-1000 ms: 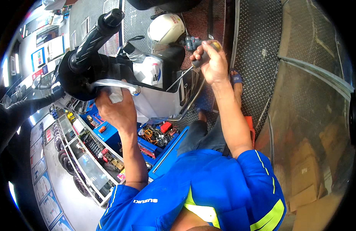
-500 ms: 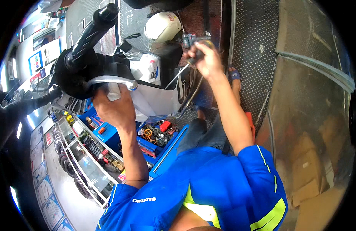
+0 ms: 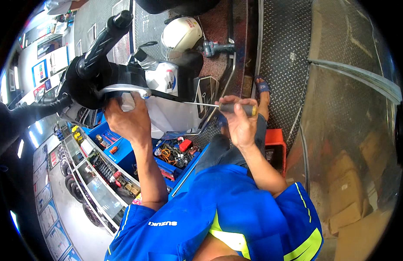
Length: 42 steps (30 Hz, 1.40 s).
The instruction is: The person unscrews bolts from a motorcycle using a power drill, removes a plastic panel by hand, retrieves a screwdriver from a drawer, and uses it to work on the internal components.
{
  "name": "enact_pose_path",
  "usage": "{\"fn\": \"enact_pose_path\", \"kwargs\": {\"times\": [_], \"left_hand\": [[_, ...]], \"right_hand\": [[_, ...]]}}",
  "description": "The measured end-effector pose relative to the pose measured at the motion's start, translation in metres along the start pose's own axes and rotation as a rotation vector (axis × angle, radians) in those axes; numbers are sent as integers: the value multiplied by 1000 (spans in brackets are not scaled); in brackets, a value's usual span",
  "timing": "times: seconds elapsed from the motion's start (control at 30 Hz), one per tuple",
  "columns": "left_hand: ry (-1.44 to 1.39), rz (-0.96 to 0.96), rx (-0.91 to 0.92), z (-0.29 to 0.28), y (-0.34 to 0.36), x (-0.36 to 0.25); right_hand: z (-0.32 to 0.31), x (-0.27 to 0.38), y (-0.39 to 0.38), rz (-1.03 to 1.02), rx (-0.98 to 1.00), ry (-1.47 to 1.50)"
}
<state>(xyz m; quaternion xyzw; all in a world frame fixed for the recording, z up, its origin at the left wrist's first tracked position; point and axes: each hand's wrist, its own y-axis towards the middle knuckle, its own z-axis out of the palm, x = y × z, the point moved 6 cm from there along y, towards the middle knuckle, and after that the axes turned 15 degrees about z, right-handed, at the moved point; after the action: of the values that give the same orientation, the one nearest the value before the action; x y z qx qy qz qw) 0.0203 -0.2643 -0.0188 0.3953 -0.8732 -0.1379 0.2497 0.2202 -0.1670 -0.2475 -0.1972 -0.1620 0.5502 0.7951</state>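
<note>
In my right hand (image 3: 242, 126) is a screwdriver (image 3: 236, 108) with a dark grip and a yellow end. Its thin shaft points left, the tip at the edge of a scooter's white body panel (image 3: 171, 111). My left hand (image 3: 129, 119) reaches beneath the silver brake lever (image 3: 131, 89), beside the black handlebar (image 3: 97, 50). The left thumb and fingers close around a spot by a whitish part; the fingertips are hidden, so what they grip cannot be made out.
A white helmet (image 3: 182, 34) and a cordless drill (image 3: 216, 48) lie beyond the scooter. Left of my body stand a blue tool tray (image 3: 177, 172) and a glass display case (image 3: 99, 189). An orange stool (image 3: 276, 138) is at right, near a metal ramp (image 3: 286, 65).
My right hand has come down toward me and turned palm up, bringing the screwdriver from a slant to nearly level. The drill it covered now shows. My left hand has stayed put.
</note>
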Motion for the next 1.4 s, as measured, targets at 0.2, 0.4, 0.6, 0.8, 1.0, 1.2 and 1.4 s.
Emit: {"fn": "enact_pose_path", "kwargs": {"times": [0.2, 0.4, 0.6, 0.8, 1.0, 1.2, 1.4], "left_hand": [[4, 6, 29, 4, -4, 4], [-38, -17, 79, -2, 2, 0], [-23, 10, 138, -1, 2, 8], [-48, 48, 114, -4, 8, 2], [-172, 27, 162, -18, -11, 5], [-433, 89, 274, -34, -119, 3], [-513, -71, 207, -18, -177, 108]], "right_hand": [[-5, -6, -21, 47, -38, 19], [12, -5, -28, 17, 16, -134], [22, -10, -45, 83, 23, -147], [19, -19, -56, 27, 71, -270], [1, -29, -79, 17, 4, -548], [5, -30, -67, -36, 22, -506], [5, -32, -64, -103, -8, -590]]}}
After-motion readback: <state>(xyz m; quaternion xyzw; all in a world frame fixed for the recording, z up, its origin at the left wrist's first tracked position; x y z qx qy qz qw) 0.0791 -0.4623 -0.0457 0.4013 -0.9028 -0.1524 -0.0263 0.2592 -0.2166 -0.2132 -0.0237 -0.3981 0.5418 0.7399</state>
